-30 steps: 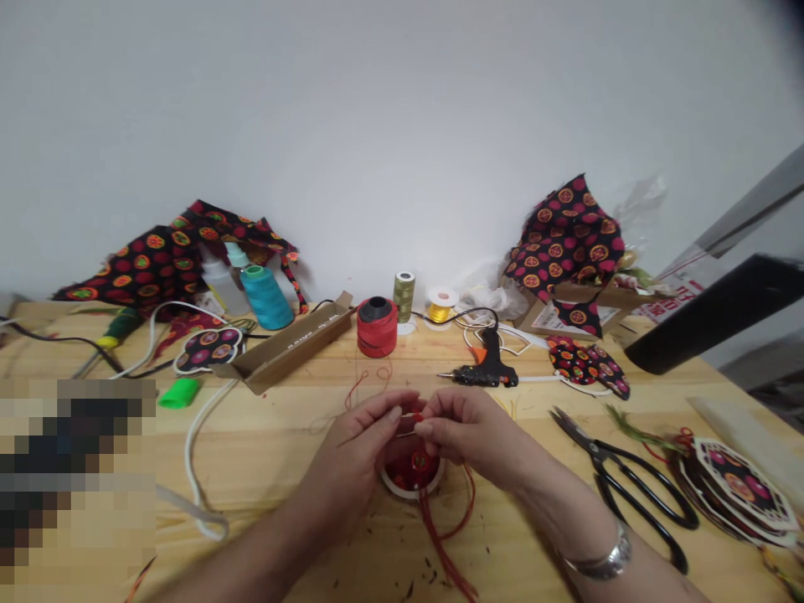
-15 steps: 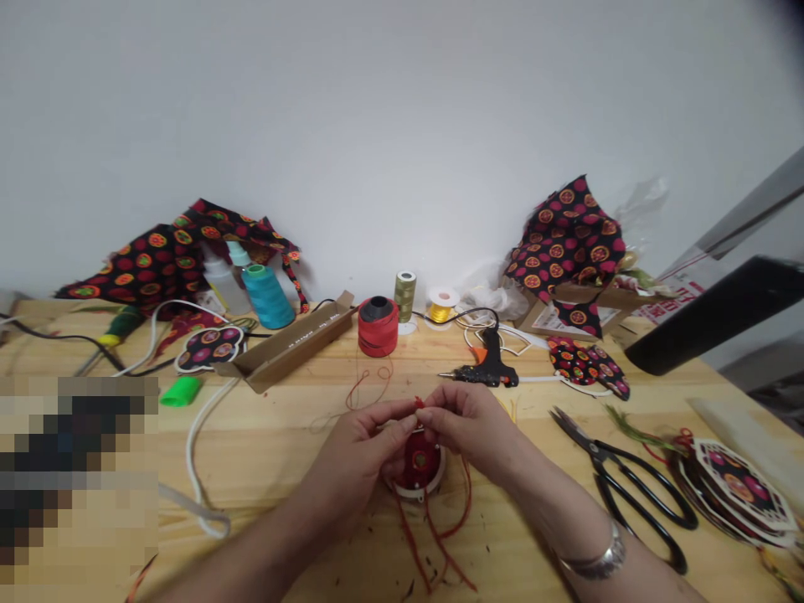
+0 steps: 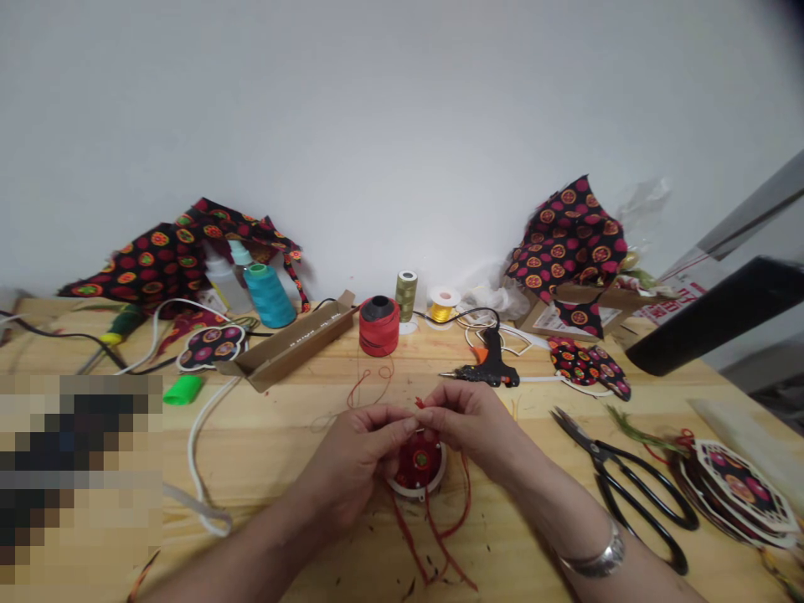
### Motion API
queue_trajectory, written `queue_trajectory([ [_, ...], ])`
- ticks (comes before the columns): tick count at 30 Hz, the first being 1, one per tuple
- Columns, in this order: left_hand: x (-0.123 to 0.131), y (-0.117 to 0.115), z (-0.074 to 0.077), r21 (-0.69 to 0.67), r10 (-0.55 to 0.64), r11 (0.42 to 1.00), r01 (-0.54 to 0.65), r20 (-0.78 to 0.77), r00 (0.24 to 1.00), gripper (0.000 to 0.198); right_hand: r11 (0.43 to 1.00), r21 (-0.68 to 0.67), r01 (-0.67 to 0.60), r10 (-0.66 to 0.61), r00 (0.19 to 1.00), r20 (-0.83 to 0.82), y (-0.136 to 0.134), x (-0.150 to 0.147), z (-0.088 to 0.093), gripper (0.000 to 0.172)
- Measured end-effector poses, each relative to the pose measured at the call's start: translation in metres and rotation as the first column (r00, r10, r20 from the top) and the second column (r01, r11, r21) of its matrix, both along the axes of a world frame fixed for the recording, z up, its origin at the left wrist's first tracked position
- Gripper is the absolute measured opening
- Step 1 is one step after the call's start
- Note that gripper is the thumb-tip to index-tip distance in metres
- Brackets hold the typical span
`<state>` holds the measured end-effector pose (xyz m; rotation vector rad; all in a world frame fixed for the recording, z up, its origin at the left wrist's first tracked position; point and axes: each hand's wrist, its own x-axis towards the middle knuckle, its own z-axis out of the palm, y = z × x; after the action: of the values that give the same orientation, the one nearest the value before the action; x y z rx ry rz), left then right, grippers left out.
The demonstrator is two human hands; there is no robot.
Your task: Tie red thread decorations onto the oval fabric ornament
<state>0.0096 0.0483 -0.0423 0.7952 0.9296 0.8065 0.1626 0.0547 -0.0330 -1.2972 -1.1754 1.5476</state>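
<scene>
A round red disc (image 3: 420,476) with a pale rim is being held by its far left edge over the near middle of the wooden table (image 3: 282,431). Its edge is being pinched by the left hand (image 3: 361,456), whose thumb and forefinger are being pressed nearly together. A bit of red cord (image 3: 420,404) is being gripped just beside by the right hand's (image 3: 468,427) narrow fingertips. Red strands (image 3: 453,559) are trailing nearer, and black scissors (image 3: 601,453) are lying to the right
</scene>
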Motion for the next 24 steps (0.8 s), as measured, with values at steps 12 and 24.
queue_trajectory([
  [12, -0.0015, 0.0006, -0.0009, -0.104, -0.044, 0.993, 0.055, 0.105, 0.994, 0.011, 0.997, -0.081, -0.016, 0.008, 0.996, -0.089, -0.0013, -0.0008, 0.0066, 0.019],
  [24, -0.0012, 0.0018, 0.0000, -0.056, -0.023, 0.998, 0.025, 0.030, 0.999, 0.015, 0.994, -0.109, -0.015, 0.002, 0.993, -0.122, -0.0018, 0.0002, 0.0070, 0.023],
])
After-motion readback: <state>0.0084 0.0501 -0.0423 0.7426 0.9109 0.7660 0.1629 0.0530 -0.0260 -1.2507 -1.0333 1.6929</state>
